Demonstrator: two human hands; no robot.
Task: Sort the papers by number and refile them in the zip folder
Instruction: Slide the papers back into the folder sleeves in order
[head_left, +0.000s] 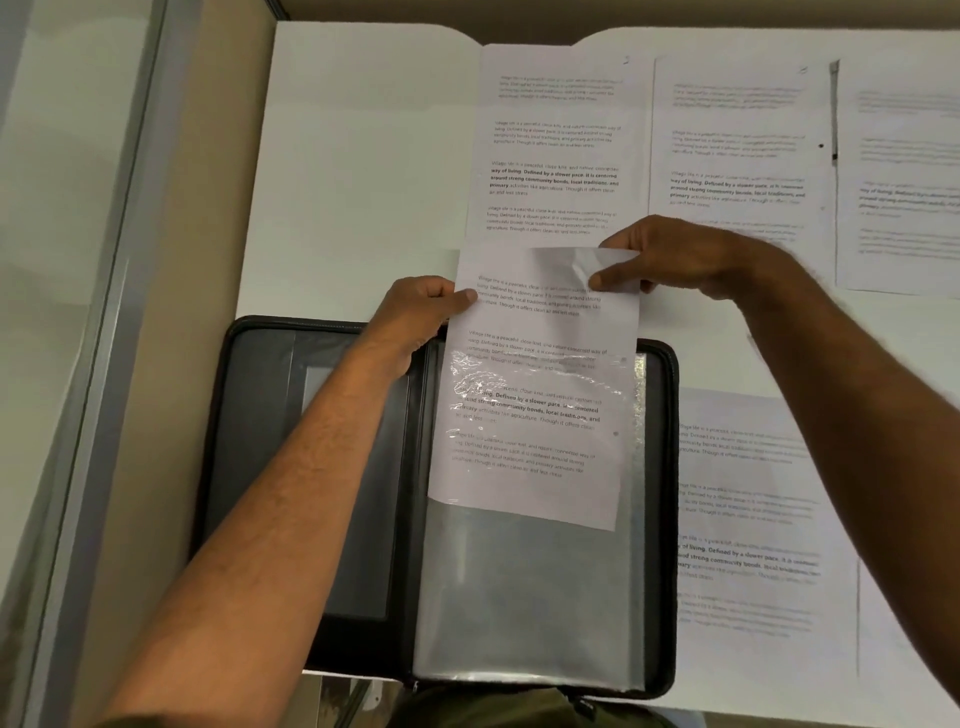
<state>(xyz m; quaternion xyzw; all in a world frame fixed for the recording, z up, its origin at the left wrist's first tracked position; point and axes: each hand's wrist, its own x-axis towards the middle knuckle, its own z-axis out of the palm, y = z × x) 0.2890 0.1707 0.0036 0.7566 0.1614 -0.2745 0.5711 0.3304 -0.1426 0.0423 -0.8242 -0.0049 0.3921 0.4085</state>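
Observation:
A black zip folder lies open on the white table, its clear plastic sleeves on the right half. A printed paper sits partway inside the top sleeve, its upper part sticking out beyond the folder's far edge. My left hand pinches the paper's left edge. My right hand pinches its top right corner, which is bent. More printed papers lie on the table: one just beyond the folder, one to its right, one at the far right.
Another printed sheet lies on the table right of the folder, partly under its edge. A glass partition with a metal frame runs along the left. The table's near edge is at the bottom.

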